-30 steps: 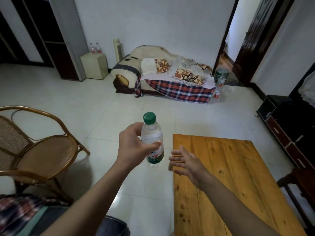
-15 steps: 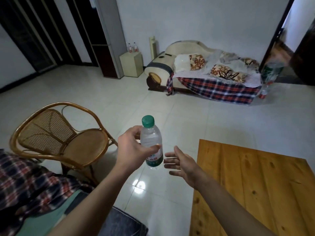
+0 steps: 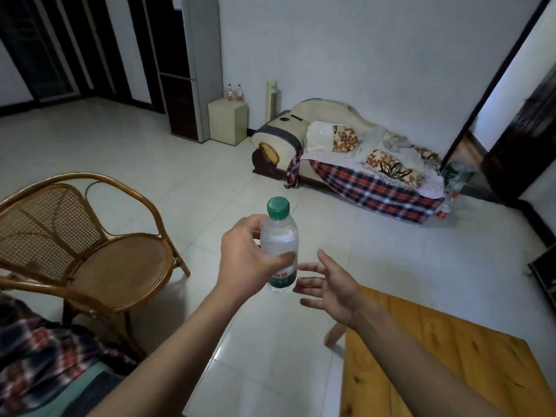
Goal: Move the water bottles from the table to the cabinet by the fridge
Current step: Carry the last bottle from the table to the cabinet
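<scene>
Leftward now, left hand (image 3: 251,255) gripping green-capped, green-labelled bottle (image 3: 279,248).

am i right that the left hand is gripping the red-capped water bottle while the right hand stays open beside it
Not quite: the cap is green, not red, as the head view shows. The left hand grips the green-capped water bottle, and the right hand is open beside it.

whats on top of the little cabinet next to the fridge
Two water bottles with red labels stand on the cabinet, against the wall. Its inside cannot be seen; the front is closed.
</scene>
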`<state>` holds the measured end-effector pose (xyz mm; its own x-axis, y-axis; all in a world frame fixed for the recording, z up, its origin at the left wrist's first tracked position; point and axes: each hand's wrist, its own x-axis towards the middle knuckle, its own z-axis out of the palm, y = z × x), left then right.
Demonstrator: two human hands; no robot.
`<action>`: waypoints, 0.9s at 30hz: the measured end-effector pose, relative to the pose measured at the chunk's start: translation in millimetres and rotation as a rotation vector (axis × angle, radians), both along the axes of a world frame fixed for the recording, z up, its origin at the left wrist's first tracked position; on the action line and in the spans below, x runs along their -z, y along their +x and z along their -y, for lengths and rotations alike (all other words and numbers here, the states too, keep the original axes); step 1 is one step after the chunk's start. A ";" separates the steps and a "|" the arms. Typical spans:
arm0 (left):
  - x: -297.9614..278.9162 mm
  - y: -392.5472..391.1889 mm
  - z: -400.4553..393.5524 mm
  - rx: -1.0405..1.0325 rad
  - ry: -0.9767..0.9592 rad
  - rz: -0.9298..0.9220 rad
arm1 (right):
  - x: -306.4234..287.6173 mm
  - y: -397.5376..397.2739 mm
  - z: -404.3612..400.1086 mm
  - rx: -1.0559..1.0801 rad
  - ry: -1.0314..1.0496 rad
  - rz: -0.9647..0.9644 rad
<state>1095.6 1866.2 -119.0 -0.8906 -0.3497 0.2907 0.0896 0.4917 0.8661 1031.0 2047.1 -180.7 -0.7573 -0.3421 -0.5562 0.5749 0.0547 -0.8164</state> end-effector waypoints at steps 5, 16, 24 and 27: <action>-13.5 -21.5 21.8 0.001 0.006 -0.057 | -10.2 -24.8 22.1 0.013 -0.127 0.061; -8.9 -91.0 15.7 -0.050 -0.043 -0.023 | 7.3 -114.3 17.2 -0.029 -0.238 0.096; -12.2 -185.3 -9.4 -0.117 -0.099 0.049 | 15.8 -213.1 -5.8 -0.148 -0.227 0.130; -13.7 -212.1 -14.8 -0.122 -0.098 0.064 | 13.3 -236.5 -12.1 -0.151 -0.224 0.136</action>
